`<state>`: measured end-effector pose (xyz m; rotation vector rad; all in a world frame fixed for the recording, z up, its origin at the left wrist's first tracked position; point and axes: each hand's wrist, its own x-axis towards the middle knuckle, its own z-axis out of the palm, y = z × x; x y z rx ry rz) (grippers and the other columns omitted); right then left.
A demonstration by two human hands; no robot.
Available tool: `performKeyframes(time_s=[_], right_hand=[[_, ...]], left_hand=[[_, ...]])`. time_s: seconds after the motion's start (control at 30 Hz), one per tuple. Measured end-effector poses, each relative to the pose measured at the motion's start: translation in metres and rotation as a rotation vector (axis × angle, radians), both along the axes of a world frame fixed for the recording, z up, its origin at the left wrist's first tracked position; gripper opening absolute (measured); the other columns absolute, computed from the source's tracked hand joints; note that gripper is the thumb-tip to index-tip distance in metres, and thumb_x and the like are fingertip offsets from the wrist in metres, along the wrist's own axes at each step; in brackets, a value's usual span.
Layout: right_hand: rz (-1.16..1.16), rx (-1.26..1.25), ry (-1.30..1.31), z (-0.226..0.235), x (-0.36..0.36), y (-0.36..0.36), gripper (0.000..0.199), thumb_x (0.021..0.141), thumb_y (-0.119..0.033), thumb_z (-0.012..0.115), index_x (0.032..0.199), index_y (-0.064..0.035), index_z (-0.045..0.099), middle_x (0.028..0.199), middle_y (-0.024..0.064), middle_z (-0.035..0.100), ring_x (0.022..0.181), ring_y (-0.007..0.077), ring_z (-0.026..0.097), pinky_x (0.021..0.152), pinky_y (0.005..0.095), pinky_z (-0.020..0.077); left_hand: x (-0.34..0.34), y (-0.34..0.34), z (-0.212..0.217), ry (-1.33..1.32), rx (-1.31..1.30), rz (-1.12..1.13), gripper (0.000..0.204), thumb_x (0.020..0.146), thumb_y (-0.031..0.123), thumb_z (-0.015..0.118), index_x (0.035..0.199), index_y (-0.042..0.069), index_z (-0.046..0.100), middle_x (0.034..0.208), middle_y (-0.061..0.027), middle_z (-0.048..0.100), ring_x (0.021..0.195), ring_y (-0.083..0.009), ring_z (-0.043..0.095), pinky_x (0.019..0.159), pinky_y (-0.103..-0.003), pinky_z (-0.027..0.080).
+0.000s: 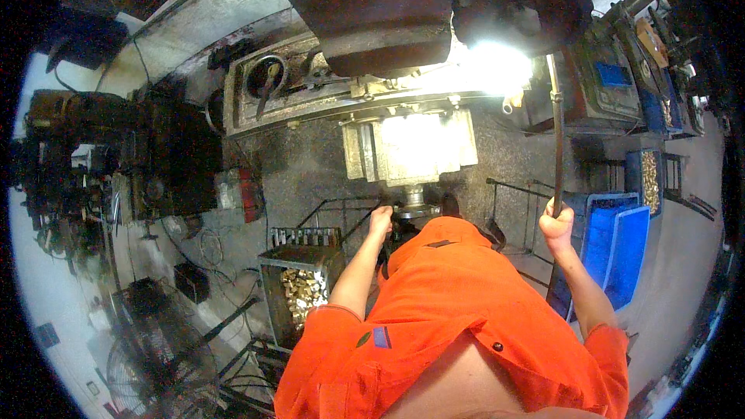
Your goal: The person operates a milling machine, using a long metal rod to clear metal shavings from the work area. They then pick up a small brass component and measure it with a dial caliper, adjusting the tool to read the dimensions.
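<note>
Right hand [556, 226] wrapping around dark lever [559, 147] rising toward twelve o'clock, left hand [381, 221] curling by handwheel [415, 211] at its three o'clock, grip unclear, crate [274, 283] holding metal pieces [305, 291] at left hand's eight, blue bins [625, 252] standing at right hand's four

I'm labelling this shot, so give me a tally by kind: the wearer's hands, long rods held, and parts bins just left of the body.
Hands: 2 (left hand, right hand)
Held rod: 1
Parts bin: 1
Total: 4
The bin's brass-coloured pieces are too heaped to count.
</note>
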<state>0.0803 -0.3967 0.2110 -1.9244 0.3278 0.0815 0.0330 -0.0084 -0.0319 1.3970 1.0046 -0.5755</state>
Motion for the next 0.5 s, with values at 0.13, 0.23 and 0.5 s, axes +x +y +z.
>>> performKeyframes(time_s=[0.13, 0.23, 0.5], right_hand=[[-0.002, -0.035, -0.029, 0.0053, 0.0029, 0.0051, 0.021, 0.059, 0.008, 0.048, 0.06, -0.0114, 0.039, 0.058, -0.0065, 0.036, 0.053, 0.0048, 0.033, 0.047, 0.0215, 0.0249], [-0.013, -0.017, -0.008, 0.0091, 0.0032, 0.0081, 0.021, 0.059, 0.007, 0.048, 0.061, -0.0116, 0.039, 0.058, -0.0067, 0.037, 0.054, 0.0048, 0.033, 0.047, 0.0215, 0.0249], [-0.048, 0.163, 0.091, 0.0008, 0.004, -0.0015, 0.02, 0.061, 0.006, 0.049, 0.06, -0.0119, 0.039, 0.057, -0.0066, 0.036, 0.051, 0.0045, 0.032, 0.046, 0.0219, 0.0242]], left_hand=[[-0.0026, 0.0, 0.0004, -0.023, 0.027, -0.011, 0.029, 0.086, 0.025, 0.051, 0.106, 0.005, 0.057, 0.059, -0.0003, 0.048, 0.042, -0.0097, 0.042, 0.039, -0.026, 0.037], [-0.0038, -0.0007, 0.002, -0.043, 0.048, -0.023, 0.029, 0.085, 0.026, 0.051, 0.104, 0.005, 0.059, 0.062, -0.0022, 0.055, 0.044, -0.0103, 0.046, 0.041, -0.026, 0.04], [-0.0036, -0.0023, 0.0046, -0.04, 0.108, -0.049, 0.03, 0.085, 0.024, 0.051, 0.105, 0.004, 0.059, 0.067, -0.0041, 0.058, 0.046, -0.0109, 0.047, 0.042, -0.026, 0.04]])
